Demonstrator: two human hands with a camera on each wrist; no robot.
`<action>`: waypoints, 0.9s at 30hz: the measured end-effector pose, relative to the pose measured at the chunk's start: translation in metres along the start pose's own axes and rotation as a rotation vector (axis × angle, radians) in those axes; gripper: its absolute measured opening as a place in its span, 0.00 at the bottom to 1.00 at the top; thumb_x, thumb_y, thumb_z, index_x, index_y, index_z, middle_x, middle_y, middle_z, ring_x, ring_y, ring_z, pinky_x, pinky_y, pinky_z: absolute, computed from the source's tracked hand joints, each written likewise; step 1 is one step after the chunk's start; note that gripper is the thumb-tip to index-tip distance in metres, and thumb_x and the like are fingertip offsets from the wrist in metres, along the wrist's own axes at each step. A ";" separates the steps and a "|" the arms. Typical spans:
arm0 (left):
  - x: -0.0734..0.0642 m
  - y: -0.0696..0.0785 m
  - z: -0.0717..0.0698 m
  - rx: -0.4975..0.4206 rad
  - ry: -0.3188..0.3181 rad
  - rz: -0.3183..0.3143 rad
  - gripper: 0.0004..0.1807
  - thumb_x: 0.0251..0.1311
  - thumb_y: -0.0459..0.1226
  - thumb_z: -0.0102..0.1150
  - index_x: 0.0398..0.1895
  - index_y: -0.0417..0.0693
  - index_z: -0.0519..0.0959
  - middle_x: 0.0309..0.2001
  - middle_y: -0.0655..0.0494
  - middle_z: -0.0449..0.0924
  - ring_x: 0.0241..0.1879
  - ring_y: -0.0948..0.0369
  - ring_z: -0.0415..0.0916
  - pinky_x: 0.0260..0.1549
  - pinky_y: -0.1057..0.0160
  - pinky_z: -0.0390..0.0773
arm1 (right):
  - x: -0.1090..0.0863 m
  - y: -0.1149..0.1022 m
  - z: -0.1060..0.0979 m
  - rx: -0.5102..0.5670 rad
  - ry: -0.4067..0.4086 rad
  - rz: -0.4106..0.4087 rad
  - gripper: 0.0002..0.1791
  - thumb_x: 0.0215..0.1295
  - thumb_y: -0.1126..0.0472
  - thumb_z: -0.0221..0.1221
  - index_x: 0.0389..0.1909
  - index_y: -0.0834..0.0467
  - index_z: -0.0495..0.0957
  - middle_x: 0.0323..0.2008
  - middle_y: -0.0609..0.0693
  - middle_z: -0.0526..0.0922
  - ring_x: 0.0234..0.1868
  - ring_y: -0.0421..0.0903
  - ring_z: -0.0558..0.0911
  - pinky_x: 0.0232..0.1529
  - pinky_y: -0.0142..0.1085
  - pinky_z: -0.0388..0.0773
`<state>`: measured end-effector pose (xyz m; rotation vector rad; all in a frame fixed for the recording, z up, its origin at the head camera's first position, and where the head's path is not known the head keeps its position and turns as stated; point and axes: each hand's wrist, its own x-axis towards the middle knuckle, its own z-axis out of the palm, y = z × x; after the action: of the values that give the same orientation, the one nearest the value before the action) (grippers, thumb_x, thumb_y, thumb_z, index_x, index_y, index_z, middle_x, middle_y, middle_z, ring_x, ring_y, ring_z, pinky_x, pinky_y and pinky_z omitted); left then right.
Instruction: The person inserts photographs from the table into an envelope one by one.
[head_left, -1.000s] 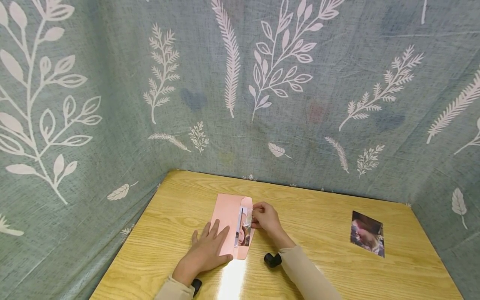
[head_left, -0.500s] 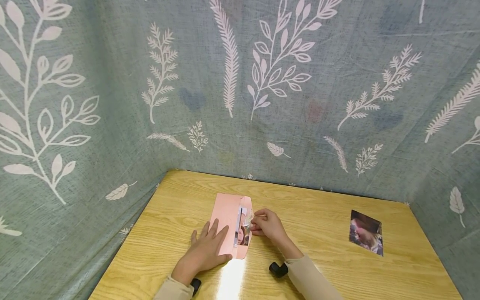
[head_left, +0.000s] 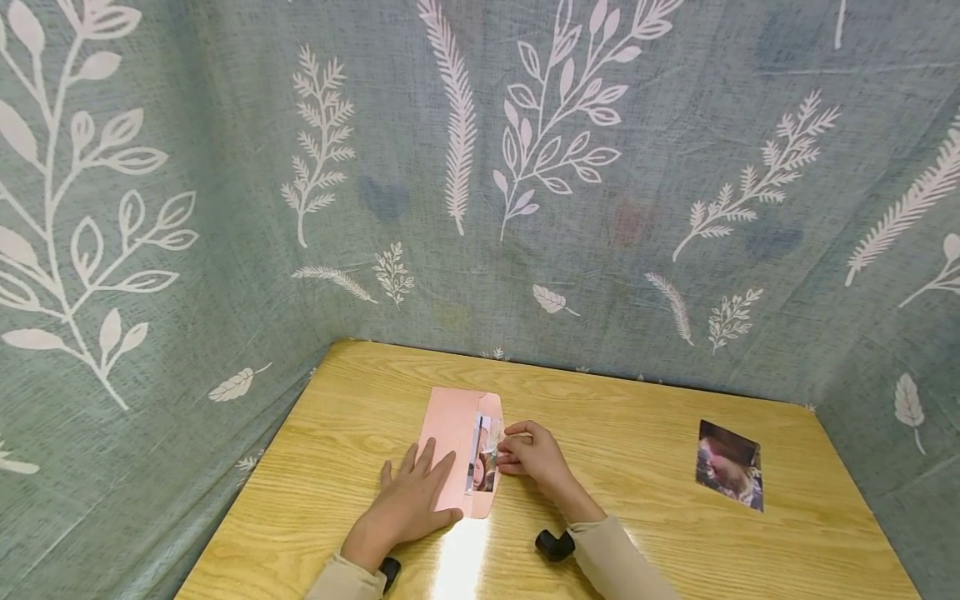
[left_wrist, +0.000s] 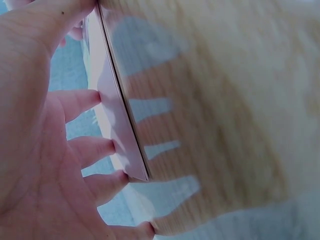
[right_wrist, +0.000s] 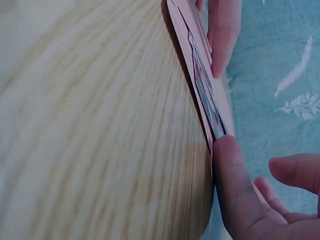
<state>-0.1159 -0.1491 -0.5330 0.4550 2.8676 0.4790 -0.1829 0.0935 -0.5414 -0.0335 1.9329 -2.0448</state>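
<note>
A pink envelope (head_left: 448, 417) lies on the wooden table, its flap (head_left: 484, 505) folded out to the right. Part of a photo (head_left: 486, 467) sticks out of its mouth and lies over the flap. My left hand (head_left: 408, 502) presses on the envelope's body with straight, spread fingers. At the photo's right edge is my right hand (head_left: 536, 458), its fingers loosely bent. In the right wrist view one digit (right_wrist: 231, 165) touches the end of the photo (right_wrist: 209, 97), while the other fingers stand apart from it.
A second photo (head_left: 729, 467) lies on the table (head_left: 622, 467) to the right. Leaf-patterned fabric (head_left: 480, 275) hangs behind the table and along its sides. Black wrist devices (head_left: 555, 545) sit at both wrists, and light glares on the table's front.
My right hand has shifted slightly down and its pinch on the photo's edge has loosened. The photo shows about as much as before. My left hand stays in place.
</note>
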 end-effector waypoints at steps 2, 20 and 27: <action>0.000 0.000 0.000 -0.001 0.002 0.002 0.49 0.57 0.66 0.61 0.78 0.56 0.60 0.78 0.41 0.46 0.75 0.37 0.42 0.60 0.22 0.46 | 0.000 0.000 0.002 0.004 -0.006 -0.001 0.18 0.73 0.70 0.53 0.57 0.76 0.67 0.42 0.69 0.82 0.37 0.58 0.87 0.40 0.49 0.84; -0.002 0.002 -0.002 -0.008 0.001 0.008 0.48 0.58 0.65 0.62 0.78 0.55 0.61 0.78 0.40 0.47 0.75 0.36 0.43 0.59 0.22 0.47 | 0.001 0.002 0.015 0.025 -0.031 -0.003 0.18 0.74 0.68 0.54 0.57 0.75 0.67 0.43 0.69 0.82 0.38 0.59 0.87 0.40 0.48 0.84; -0.001 0.001 -0.001 -0.013 0.005 0.009 0.49 0.57 0.65 0.62 0.78 0.55 0.61 0.78 0.40 0.47 0.75 0.36 0.43 0.59 0.22 0.46 | 0.004 0.005 0.018 0.027 -0.036 -0.008 0.18 0.74 0.67 0.54 0.57 0.75 0.67 0.43 0.68 0.82 0.38 0.60 0.87 0.40 0.49 0.84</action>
<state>-0.1148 -0.1493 -0.5311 0.4660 2.8669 0.5012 -0.1814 0.0750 -0.5458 -0.0710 1.8866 -2.0604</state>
